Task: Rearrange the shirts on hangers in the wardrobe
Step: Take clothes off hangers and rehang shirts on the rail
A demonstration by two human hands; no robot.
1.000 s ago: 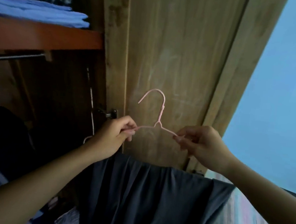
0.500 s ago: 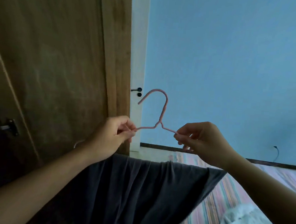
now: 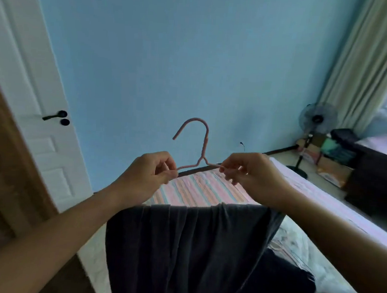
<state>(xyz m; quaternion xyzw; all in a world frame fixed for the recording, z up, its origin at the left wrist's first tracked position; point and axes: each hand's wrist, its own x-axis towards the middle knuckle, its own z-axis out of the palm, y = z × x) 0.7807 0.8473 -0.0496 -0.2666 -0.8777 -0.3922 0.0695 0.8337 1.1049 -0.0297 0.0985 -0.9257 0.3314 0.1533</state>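
Both hands, left (image 3: 148, 177) and right (image 3: 253, 177), pinching thin pink wire hanger (image 3: 202, 147), dark grey shirt (image 3: 187, 249) draped below; next, probably back left to wardrobe.

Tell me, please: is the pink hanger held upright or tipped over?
Upright. The hanger has its hook at the top, and the left hand and right hand pinch its two shoulders level.

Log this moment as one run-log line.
left hand: pinches pink hanger | right hand: pinches hanger | dark shirt: hangs below the hands | backdrop: blue wall
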